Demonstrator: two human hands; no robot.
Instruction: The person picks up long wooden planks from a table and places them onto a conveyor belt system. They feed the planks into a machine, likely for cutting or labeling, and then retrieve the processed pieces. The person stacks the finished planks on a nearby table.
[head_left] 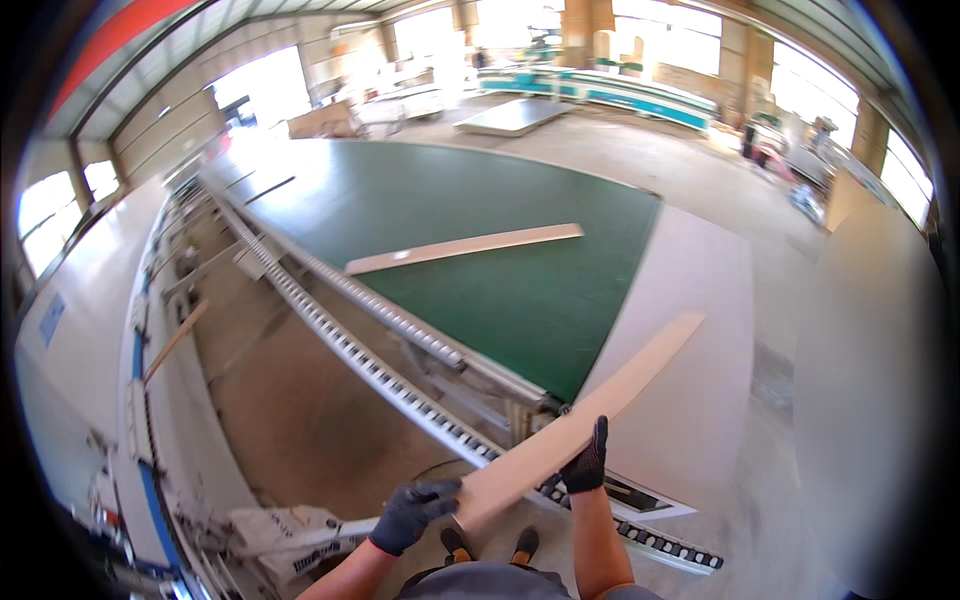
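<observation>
A long, narrow tan wooden board (575, 430) lies slantwise in front of me, its near end by my feet and its far end over a pale panel (700, 290). My right hand (587, 462), in a dark glove, grips the board's right edge, thumb up along the side and the other fingers hidden beneath. At the near left corner is my gloved left hand (415, 512). Its fingers stretch toward the board's end, with the tips at or just touching the edge. A second narrow strip (470, 247) rests on the green table surface (540, 300).
Two roller rails (370, 370) run diagonally along the green table's left side. Farther left stands a long machine bed (90, 270) with a pale top. A white sack (290, 540) lies at lower left. Blurred upright panels (870, 400) stand at right; teal machinery (630, 88) lines the back.
</observation>
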